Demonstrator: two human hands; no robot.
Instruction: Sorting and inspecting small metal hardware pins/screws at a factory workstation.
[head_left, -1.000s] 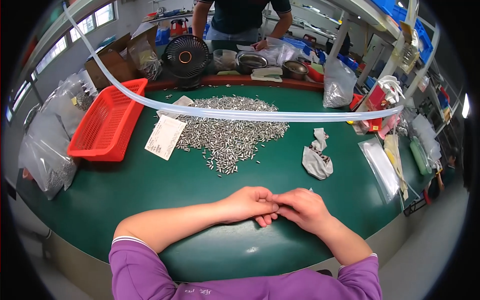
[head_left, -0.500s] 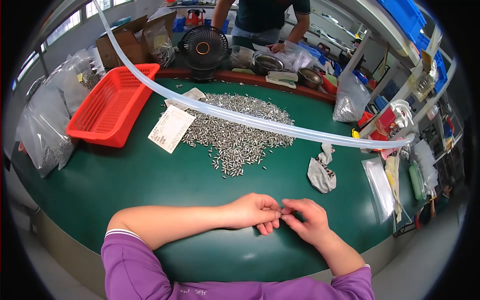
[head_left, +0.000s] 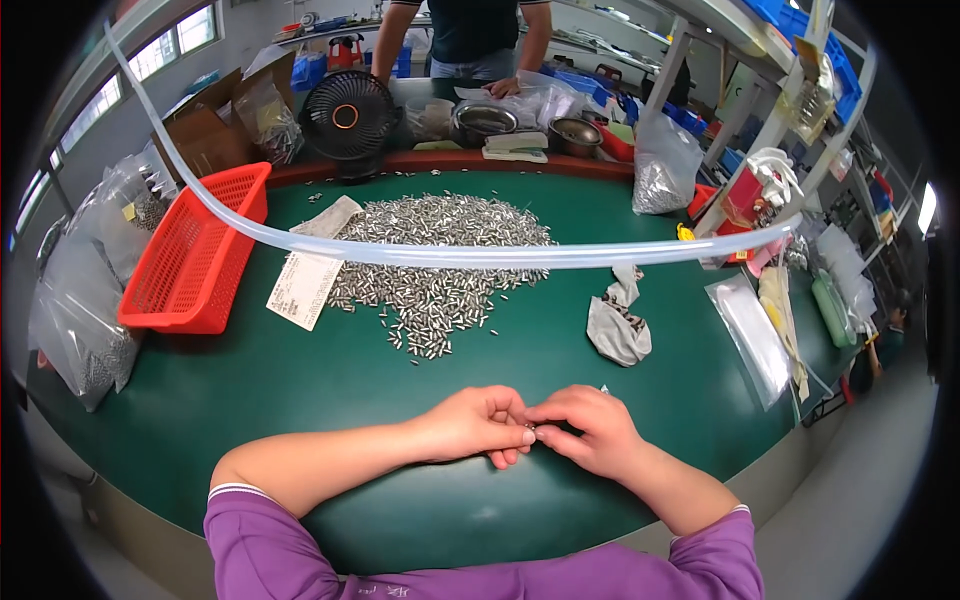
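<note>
Metal: a tiny silvery part (head_left: 529, 427) is pinched between the fingers of the left hand (head_left: 478, 423) and right hand (head_left: 585, 430), low over the green surface (head_left: 300, 390). Beyond, a large heap of like parts (head_left: 435, 260) remains unhandled; no finished batch is distinguishable.

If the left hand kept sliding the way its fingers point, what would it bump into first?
The left hand points sideways toward the right hand, and their fingertips already meet around a tiny metal piece. So it would bump that piece and the right hand's fingers straight away.
</note>
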